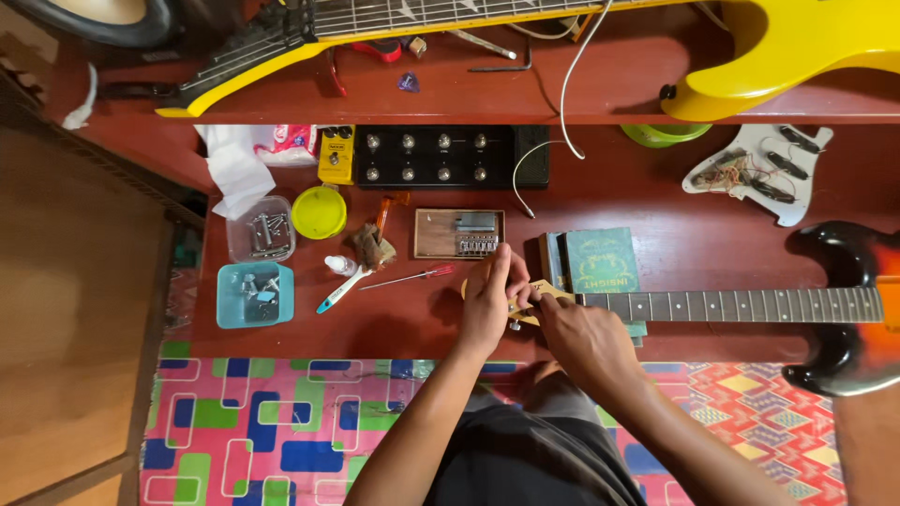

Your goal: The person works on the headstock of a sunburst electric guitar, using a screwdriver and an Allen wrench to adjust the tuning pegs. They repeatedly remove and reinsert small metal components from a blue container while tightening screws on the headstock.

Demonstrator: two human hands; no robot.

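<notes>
Both grips are closing on the pale headstock (536,298) of the sunburst guitar (848,309) lying across the red bench (675,239), left hand (489,302) pinching its top edge, right hand (574,335) clamping from below. With forearms converging and wrists bent inward, a slip is risking small tuner hardware dropping onto the patterned mat (281,422).

Red wooden bench (656,234), two levels. Upper shelf (609,94) at 12 o'clock: yellow guitar (797,47). Lower surface: pedal board (441,156) centre-top, clear screw tub (261,230) and teal tray (255,294) at 9, sunburst guitar (844,309) at 3, screwdriver (408,277) centre.
</notes>
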